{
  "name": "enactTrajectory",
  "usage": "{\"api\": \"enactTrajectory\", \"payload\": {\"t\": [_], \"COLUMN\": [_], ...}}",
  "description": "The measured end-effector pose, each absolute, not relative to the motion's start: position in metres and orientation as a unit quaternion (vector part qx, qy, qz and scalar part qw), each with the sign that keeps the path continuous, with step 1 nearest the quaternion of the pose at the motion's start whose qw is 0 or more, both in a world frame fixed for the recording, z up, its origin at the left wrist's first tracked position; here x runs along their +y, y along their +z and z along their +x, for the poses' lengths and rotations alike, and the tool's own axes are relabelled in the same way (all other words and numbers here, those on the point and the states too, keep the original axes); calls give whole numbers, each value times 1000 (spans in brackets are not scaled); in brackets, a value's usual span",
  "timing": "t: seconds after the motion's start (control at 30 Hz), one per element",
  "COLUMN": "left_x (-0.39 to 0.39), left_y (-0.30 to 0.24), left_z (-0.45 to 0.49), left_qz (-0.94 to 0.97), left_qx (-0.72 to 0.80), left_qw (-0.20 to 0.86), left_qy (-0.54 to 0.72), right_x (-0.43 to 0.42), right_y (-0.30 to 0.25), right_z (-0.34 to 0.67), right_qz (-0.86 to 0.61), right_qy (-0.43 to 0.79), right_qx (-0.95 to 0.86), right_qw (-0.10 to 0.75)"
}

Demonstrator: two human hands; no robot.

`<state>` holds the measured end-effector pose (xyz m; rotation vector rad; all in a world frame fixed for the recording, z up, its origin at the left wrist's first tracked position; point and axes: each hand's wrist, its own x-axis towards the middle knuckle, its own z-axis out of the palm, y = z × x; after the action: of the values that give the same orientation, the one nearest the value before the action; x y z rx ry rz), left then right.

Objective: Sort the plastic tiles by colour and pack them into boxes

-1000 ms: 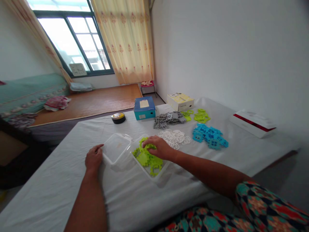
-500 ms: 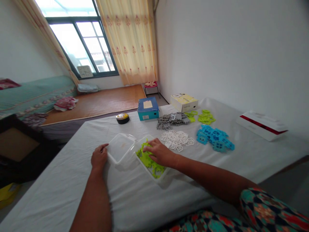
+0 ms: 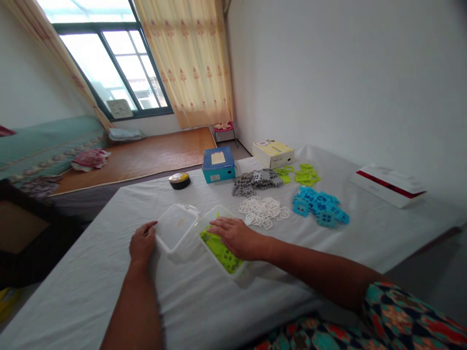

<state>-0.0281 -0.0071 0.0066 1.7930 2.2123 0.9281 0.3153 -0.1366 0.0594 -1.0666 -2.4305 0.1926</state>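
My left hand [image 3: 143, 244] rests at the left edge of a clear plastic lid [image 3: 175, 232], its fingers curled against that edge. The lid lies opened out beside a clear plastic box [image 3: 216, 263] and seems joined to it. Lime-green interlocking toy pieces [image 3: 220, 249] fill the bottom of the box. Over them lies my right hand [image 3: 239, 238], palm down with its fingers stretched out, touching the pieces. It covers the box's right part. Just beyond the box is a pile of white square frame pieces [image 3: 263, 211].
Grey pieces [image 3: 257, 181], blue pieces [image 3: 321, 206] and more green pieces [image 3: 307, 174] lie in piles. Behind stand a blue box [image 3: 219, 164] and a yellow-and-white box [image 3: 273, 153]. A round black tin [image 3: 179, 181] sits left; a white-and-red box [image 3: 388, 185] stands right.
My right hand has flattened over the green pieces, which now lie lower and more level in the box. My left hand stays at the lid's edge. The view has shifted slightly.
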Motion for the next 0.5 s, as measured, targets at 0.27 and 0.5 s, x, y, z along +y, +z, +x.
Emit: {"api": "enactTrajectory", "payload": {"t": [0.27, 0.5], "left_x": [-7, -1], "left_y": [8, 2], "left_z": [-29, -38], "left_qz": [594, 594], "left_qx": [740, 739], "left_qw": [75, 73], "left_qy": [306, 311], "right_x": [-137, -55], "right_y": [86, 81], "right_z": [355, 566], "right_qz": [-388, -615], "right_qy": [64, -35], "right_qx": [-863, -719], "right_qw": [317, 322]}}
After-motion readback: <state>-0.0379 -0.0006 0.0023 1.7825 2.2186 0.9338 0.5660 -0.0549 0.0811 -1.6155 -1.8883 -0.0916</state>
